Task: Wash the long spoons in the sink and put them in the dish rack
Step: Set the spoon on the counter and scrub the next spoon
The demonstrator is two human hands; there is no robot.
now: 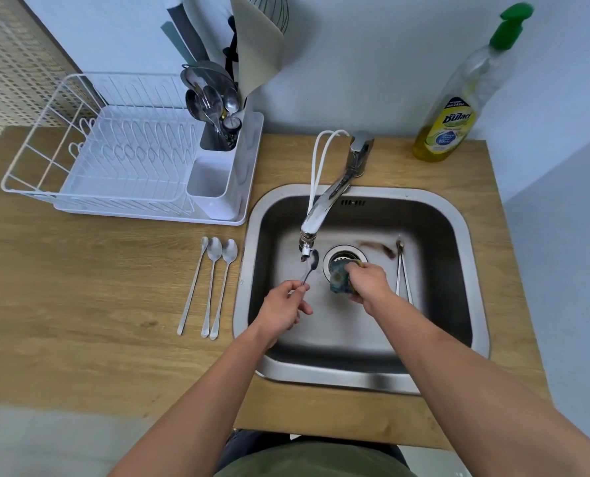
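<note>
My left hand [284, 305] pinches the handle of a long spoon [311, 265] inside the steel sink [465, 235], with the spoon's bowl right under the faucet [324, 204] spout. My right hand [369, 282] grips a dark green sponge [339, 278] over the drain [335, 256], a little to the right of the spoon. Three more long spoons [211, 287] lie side by side on the wooden counter, just left of the sink. Behind them stands the white dish rack [114, 156], its cutlery cup [218, 132] holding several utensils.
A pair of metal tongs [403, 270] lies along the right side of the sink floor. A yellow dish soap bottle [458, 108] stands at the back right of the counter [80, 287]. White hoses [321, 156] loop behind the faucet.
</note>
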